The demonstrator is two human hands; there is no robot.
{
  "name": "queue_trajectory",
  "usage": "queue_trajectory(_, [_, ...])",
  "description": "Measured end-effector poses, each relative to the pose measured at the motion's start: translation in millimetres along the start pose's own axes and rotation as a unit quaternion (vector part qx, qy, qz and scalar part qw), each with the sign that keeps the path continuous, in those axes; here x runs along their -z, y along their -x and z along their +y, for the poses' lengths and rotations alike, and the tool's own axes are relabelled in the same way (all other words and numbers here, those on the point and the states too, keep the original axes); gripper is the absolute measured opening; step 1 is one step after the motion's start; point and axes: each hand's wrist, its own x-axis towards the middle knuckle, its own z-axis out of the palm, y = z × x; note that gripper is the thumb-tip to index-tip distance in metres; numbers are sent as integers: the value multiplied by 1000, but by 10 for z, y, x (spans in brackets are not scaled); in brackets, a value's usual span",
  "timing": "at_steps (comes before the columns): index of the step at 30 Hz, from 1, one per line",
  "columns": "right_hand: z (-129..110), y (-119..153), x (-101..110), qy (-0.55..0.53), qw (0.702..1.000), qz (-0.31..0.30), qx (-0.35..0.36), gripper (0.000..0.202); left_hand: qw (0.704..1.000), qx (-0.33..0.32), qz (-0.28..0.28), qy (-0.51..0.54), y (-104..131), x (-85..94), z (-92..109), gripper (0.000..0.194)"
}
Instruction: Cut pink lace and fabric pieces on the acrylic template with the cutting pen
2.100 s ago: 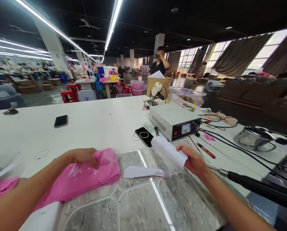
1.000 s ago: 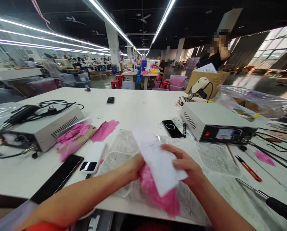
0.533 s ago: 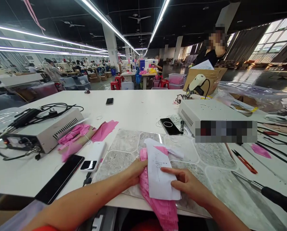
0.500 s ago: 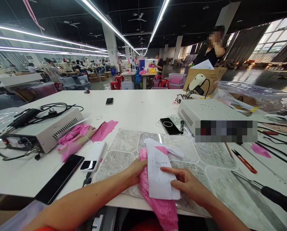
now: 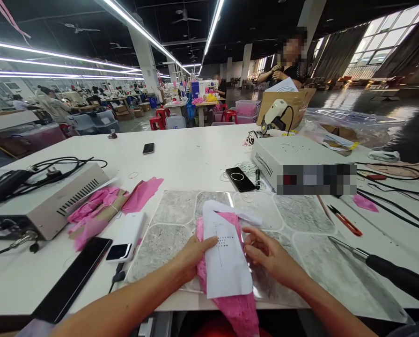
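A white paper sheet (image 5: 226,267) with a few lines of small print lies over a stack of pink fabric pieces (image 5: 235,311). My left hand (image 5: 195,255) grips both at the left side, its thumb on top of the paper. To the right, my right hand (image 5: 267,255) is off the paper, fingers apart and curved, with nothing seen in them. The stack rests on a grey marble-patterned mat (image 5: 174,238), and its lower end hangs past the table edge. Under the paper's top corner a narrow white strip (image 5: 247,216) sticks out to the right.
Control boxes stand left (image 5: 65,201) and right (image 5: 293,154). A black-handled hot knife (image 5: 392,274) and orange thread snips (image 5: 346,221) lie right. A power bank (image 5: 127,234), black tablet-like slab (image 5: 74,276) and tied pink fabric bundle (image 5: 97,210) are left. A co-worker stands behind a cardboard box (image 5: 283,107).
My right hand has lifted off the paper and moved slightly right, its fingers opening. My left thumb now lies over the paper's edge. The view has turned slightly right.
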Motion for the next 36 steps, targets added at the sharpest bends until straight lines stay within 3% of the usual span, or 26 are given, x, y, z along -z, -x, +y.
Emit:
queue_trajectory(3, [-8,-21,66,-45,998,20,-41,64,1000,1,0,12,21,21,0,29])
queue_trajectory(6, [-64,-20,53,-94,994,-16,-45,61,1000,1,-5,12,50,34,20,33])
queue_trajectory(11, [-179,-21,-106,-215,970,-100,-53,40,999,-10,-25,22,87,-6,80,38])
queue_trajectory(15, [-205,-88,-211,-278,949,-133,-65,41,999,-7,-16,29,46,-16,83,35])
queue_trajectory(17, [-193,-125,-182,-199,975,-91,-37,45,999,-1,-2,42,7,7,62,32])
queue_trajectory(19, [-176,-144,-103,-48,999,16,3,53,998,10,12,58,-27,36,36,31])
queue_trajectory(21, [-175,-149,-18,96,989,106,29,49,997,18,16,69,-50,58,13,29])
queue_trajectory(22, [-184,-150,9,140,983,113,30,41,997,19,14,70,-57,62,5,29])
queue_trajectory(24, [-218,-161,13,162,985,54,24,40,998,13,5,65,-62,61,-3,29])
queue_trajectory(26, [-257,-194,-48,132,991,-15,8,45,998,7,-1,57,-63,52,-5,31])
queue_trajectory(28, [-285,-247,-135,92,995,-33,-8,41,999,1,-3,54,-63,45,-5,34])
queue_trajectory(32, [-359,-334,-129,40,998,-30,-25,22,998,-7,-19,68,-69,47,-21,39])
queue_trajectory(36, [-688,-306,244,171,982,65,50,18,996,-11,-19,82,-74,54,-44,37])
